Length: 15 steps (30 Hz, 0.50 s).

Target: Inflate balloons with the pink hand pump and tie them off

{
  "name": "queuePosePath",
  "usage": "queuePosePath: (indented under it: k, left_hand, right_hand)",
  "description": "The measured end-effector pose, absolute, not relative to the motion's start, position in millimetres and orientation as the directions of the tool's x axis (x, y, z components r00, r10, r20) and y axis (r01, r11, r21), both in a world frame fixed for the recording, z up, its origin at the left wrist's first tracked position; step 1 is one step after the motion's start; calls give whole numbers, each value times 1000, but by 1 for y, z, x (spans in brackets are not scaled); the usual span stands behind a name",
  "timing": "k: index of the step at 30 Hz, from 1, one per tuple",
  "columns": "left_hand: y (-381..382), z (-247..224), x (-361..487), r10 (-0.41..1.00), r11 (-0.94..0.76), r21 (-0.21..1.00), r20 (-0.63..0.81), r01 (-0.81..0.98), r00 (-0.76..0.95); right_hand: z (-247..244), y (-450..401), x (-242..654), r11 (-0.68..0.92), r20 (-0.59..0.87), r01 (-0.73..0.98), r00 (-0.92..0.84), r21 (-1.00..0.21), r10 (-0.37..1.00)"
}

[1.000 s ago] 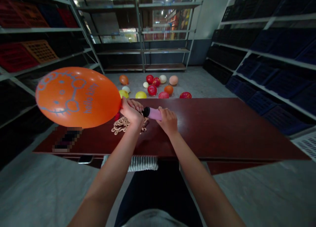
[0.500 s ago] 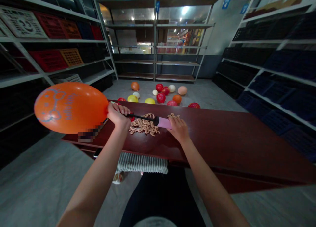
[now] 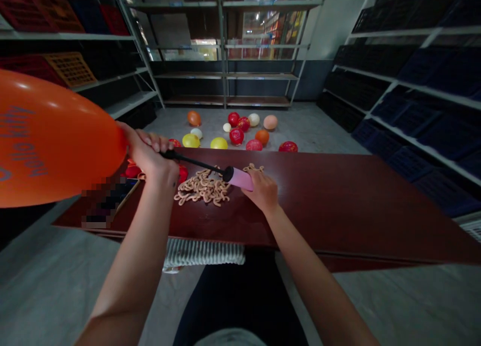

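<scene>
A large inflated orange balloon (image 3: pixel 56 145) with blue print fills the left side, cut off by the picture edge. My left hand (image 3: pixel 150 155) is closed around its neck and the black end of a hand balloon pump (image 3: pixel 240 178); the exact join is hidden by the fingers. The pump's black rod is drawn out between my hands. Around the pink barrel, my right hand (image 3: pixel 265 189) is closed. Below the rod, a heap of tan curly pieces (image 3: pixel 205 189) lies on the dark red table (image 3: pixel 338 200), with a few more behind my right hand.
Limp red pieces (image 3: pixel 133 170) and a partly blurred phone-like object (image 3: pixel 122 193) lie at the table's left. Several balloons (image 3: pixel 236 136) rest on the floor beyond. Shelves with crates (image 3: pixel 71 67) flank the room, and a metal rack (image 3: pixel 259 76) stands behind.
The view has shifted, so the scene sits lower left or higher. My left hand and the orange balloon have come closer and moved left; the rod between my hands shows longer.
</scene>
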<state>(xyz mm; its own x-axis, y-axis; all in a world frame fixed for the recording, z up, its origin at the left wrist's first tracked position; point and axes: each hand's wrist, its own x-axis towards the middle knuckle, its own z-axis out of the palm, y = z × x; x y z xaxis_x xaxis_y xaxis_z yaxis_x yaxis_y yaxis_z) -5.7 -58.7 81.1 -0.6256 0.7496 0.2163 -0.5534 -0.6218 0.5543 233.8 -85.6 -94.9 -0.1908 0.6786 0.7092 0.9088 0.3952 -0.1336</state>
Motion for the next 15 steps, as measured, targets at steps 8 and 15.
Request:
queuePosePath:
  k: [8,15]
  left_hand:
    - [-37,80,60,759,-606,625,268,-492,-593]
    - [-34,33,124,867,-473,695,257,-542,-426]
  right_hand:
    - [-94,-82,236,291,690,922,-37,-255,722]
    - [-93,-82,236,199,686,936,58,-290,725]
